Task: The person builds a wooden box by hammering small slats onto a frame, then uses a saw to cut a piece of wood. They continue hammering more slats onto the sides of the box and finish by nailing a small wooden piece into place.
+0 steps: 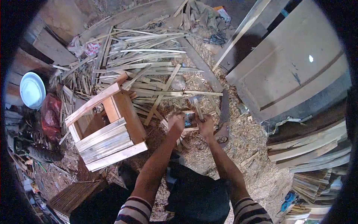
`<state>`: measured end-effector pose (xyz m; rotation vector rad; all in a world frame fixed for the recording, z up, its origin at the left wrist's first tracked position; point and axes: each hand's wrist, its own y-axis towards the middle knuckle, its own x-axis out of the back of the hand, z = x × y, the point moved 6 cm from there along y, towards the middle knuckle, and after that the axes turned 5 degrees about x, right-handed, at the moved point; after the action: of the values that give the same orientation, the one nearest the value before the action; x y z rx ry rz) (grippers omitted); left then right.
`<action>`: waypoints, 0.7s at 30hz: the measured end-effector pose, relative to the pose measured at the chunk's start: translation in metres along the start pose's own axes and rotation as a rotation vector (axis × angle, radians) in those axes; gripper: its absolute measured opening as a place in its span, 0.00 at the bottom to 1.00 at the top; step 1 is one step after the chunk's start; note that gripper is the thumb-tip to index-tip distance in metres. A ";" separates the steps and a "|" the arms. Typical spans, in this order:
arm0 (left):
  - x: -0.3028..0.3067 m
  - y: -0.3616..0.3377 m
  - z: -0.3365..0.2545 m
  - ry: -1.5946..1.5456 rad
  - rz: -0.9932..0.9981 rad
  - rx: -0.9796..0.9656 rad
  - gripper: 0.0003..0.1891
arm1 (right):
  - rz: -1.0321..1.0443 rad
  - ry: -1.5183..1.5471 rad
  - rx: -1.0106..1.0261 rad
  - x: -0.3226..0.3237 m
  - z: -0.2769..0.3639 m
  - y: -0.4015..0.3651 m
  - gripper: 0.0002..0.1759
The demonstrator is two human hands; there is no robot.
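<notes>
My right hand [206,126] is closed around the wooden handle of a hammer [198,109], its grey head pointing away from me. Between my hands sits a small wooden box [191,129] with shiny bluish contents too small to make out. At the box's left side, my left hand [176,122] has its fingers curled together; whatever they hold is hidden. Just right of my right hand lies a handsaw [222,133] on the shavings. To the left stands a box-like wooden frame [106,140] with slats nailed across its near side.
Thin wooden strips [149,67] are heaped at the back. A large board panel [294,63] leans at the right, above stacked curved slabs [307,143]. A white basin [32,90] and a red bag [51,115] are at the left. A blue power tool [289,201] lies lower right.
</notes>
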<state>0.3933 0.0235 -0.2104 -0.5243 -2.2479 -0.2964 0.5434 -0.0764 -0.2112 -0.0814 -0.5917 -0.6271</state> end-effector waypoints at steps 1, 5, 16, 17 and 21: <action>-0.046 0.002 0.034 -0.503 0.012 0.053 0.06 | 0.009 -0.129 0.034 0.008 0.027 0.006 0.11; -0.004 0.018 -0.037 0.297 0.207 -0.294 0.09 | 0.066 -0.295 -0.025 0.002 0.037 0.016 0.13; -0.011 0.016 -0.045 0.306 0.188 -0.204 0.13 | 0.094 -0.273 -0.101 -0.008 0.036 0.015 0.21; -0.008 0.017 -0.043 0.307 0.192 -0.208 0.13 | 0.077 -0.257 -0.122 -0.008 0.036 0.014 0.18; 0.027 0.014 -0.046 0.299 0.233 -0.234 0.14 | 0.154 -0.393 -0.009 -0.005 0.055 0.016 0.17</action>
<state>0.4137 0.0266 -0.1595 -0.8020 -1.8542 -0.4864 0.5220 -0.0475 -0.1663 -0.2599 -0.9523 -0.4658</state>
